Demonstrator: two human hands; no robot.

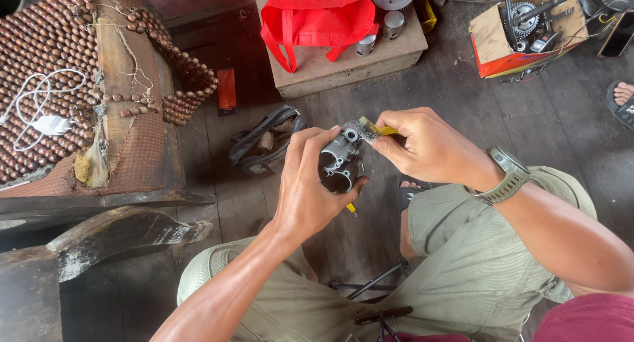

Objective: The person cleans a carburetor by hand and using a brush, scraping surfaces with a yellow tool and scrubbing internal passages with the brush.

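1. Beaded seat [79, 84] at 9 o'clock, white cable on it
2. Wooden box [343, 61] at 12, red bag [317, 15] and metal cylinders on top
3. Cardboard box [522, 35] at 1, gears and tools inside
4. Left hand [307, 190] wrapped around metal part [340, 160], centre; best gripped firm
5. Right hand [426, 144] pinching yellow brush [373, 129] on part's top; short strokes

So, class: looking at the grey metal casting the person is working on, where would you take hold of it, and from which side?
Grip the grey metal casting around its chunky lower body, coming from the person's left, as the left hand does. That leaves the upper ports facing right, where the right hand works a yellow-handled tool. The rounded body probably gives the fingers a firm wrap.
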